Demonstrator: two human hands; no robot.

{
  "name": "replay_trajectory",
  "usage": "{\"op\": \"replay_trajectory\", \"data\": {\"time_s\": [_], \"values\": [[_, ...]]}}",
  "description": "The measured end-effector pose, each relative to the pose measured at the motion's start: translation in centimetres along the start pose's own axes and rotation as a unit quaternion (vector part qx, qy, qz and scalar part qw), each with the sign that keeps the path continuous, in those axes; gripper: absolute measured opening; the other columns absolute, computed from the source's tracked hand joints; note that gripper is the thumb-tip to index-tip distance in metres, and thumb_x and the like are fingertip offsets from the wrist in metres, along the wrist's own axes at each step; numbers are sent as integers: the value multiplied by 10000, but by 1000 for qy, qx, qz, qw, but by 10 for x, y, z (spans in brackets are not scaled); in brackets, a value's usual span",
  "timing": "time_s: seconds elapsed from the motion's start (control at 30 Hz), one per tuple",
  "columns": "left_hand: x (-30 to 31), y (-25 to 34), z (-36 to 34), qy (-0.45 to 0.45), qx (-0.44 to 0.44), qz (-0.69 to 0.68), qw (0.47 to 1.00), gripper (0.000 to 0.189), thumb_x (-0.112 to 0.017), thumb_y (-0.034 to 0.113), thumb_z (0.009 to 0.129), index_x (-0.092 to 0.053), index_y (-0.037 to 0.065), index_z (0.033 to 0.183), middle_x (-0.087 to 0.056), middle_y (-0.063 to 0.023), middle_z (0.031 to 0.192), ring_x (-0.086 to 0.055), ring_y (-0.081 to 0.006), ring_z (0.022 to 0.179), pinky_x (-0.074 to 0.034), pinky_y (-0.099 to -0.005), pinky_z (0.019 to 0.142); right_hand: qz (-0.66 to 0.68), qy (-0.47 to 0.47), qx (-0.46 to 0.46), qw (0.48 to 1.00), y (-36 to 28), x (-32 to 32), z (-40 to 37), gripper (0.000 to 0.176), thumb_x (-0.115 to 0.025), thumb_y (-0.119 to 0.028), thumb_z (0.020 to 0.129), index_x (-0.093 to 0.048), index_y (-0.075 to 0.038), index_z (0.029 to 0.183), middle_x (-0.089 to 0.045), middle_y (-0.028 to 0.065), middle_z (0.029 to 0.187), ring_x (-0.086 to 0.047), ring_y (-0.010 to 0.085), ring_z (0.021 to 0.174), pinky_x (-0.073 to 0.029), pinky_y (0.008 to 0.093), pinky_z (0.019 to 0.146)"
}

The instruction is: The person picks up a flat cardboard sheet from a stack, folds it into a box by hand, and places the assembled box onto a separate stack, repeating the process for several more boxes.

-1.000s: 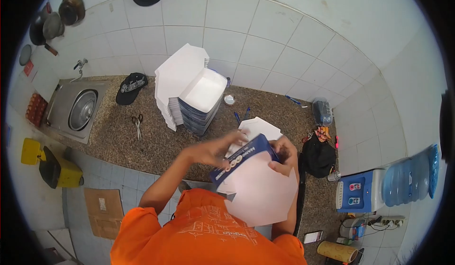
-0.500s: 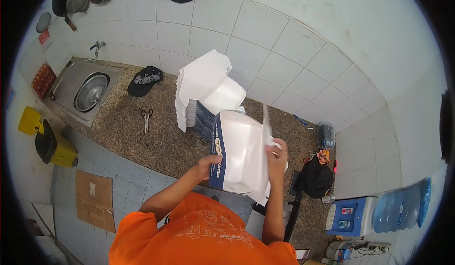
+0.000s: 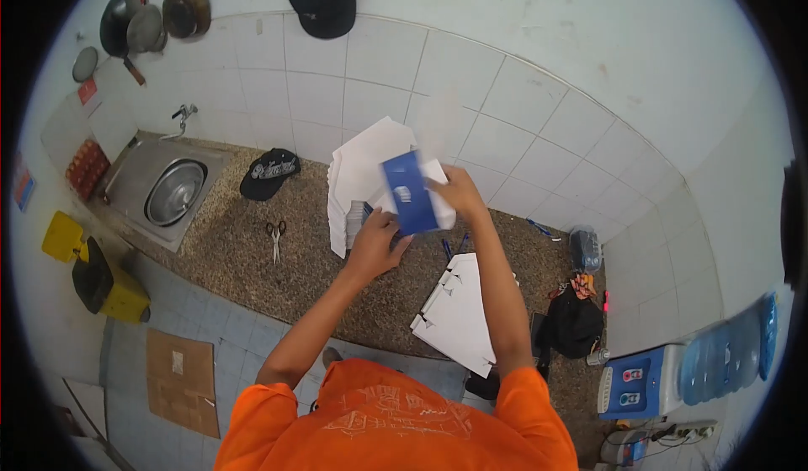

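A folded paper food box [image 3: 412,206], blue with a white print on the side facing me, is tilted and slightly blurred over the stacked boxes at the wall. My right hand [image 3: 459,193] grips its right side. My left hand [image 3: 379,242] is at the box's lower left, thumb and fingers apart, beside the stack. The white stacked boxes [image 3: 366,164] stand against the tiled wall, partly hidden behind the held box. Beneath my right forearm lie flat white carton sheets [image 3: 459,315] with cut edges.
Scissors [image 3: 275,240] and a black cap [image 3: 270,174] lie left on the granite counter [image 3: 227,235], near a steel sink [image 3: 126,176]. Blue pens [image 3: 454,245] lie by the sheets. At right are a black bag [image 3: 575,319] and a water dispenser [image 3: 644,383].
The box has moved away from my body to the stack and turned, its blue side now facing me. My left hand has let go of its side. The flat sheets are uncovered.
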State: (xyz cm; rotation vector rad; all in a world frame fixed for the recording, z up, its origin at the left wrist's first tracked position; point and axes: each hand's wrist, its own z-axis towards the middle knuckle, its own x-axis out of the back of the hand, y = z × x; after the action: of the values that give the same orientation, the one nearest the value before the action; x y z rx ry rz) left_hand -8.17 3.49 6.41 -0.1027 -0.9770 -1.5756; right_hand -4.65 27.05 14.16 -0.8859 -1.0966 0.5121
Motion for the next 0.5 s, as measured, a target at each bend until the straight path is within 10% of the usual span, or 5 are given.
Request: {"op": "replay_trajectory", "data": {"time_s": [0.23, 0.5], "values": [[-2, -2, -7, 59, -18, 43, 997, 99, -795, 93, 826, -751, 48, 902, -702, -121, 972, -602, -339, 1038, -481, -473, 904, -366, -68, 65, 926, 35, -5, 88, 429, -831, -296, 768, -757, -37, 1101, -757, 188, 1012, -721, 378, 942, -563, 456, 867], [1, -1, -8, 134, -2, 88, 987, 226, -901, 256, 715, -752, 95, 769, -711, -44, 876, -569, -288, 1087, -300, -455, 1025, -417, -72, 66, 904, 40, -18, 84, 485, -802, -279, 824, -626, -34, 1204, -703, 204, 1126, -658, 388, 1101, -534, 496, 928]]}}
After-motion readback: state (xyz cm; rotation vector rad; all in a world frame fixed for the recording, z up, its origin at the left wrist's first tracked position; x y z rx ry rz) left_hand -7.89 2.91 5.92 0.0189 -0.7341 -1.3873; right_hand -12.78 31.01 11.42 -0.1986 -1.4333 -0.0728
